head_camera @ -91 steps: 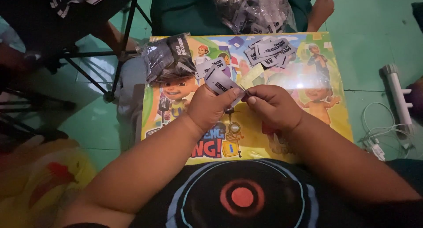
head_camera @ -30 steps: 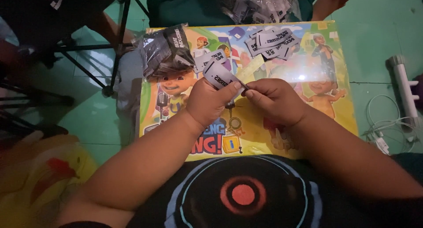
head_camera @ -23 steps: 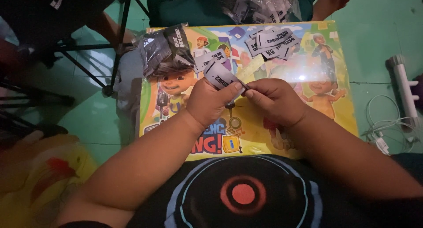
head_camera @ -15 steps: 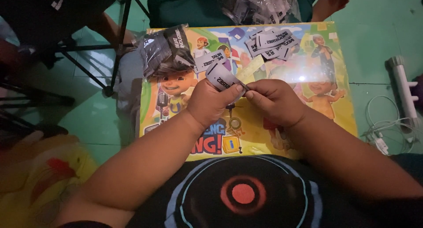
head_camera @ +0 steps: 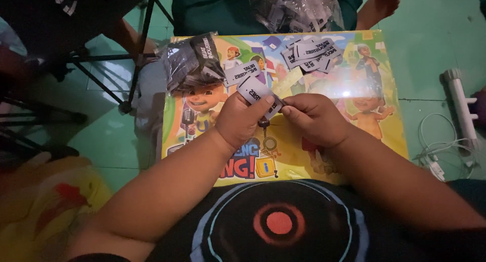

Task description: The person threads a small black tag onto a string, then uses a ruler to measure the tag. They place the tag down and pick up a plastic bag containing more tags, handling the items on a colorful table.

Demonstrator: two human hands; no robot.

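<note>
At the far left corner of the bright cartoon picture board (head_camera: 354,140) I see a clear plastic bag stuffed with dark tags (head_camera: 190,62). My left hand (head_camera: 240,121) is curled tight, thumb and fingers pinching a small grey cloth tag with white letters (head_camera: 255,92), held just above the middle of the board. My right hand (head_camera: 314,119) is closed too, fingertips (head_camera: 286,106) touching the tag's right end. A small dark bit (head_camera: 264,123) hangs under it. Near the far edge lies a pile of grey tags (head_camera: 311,53).
</note>
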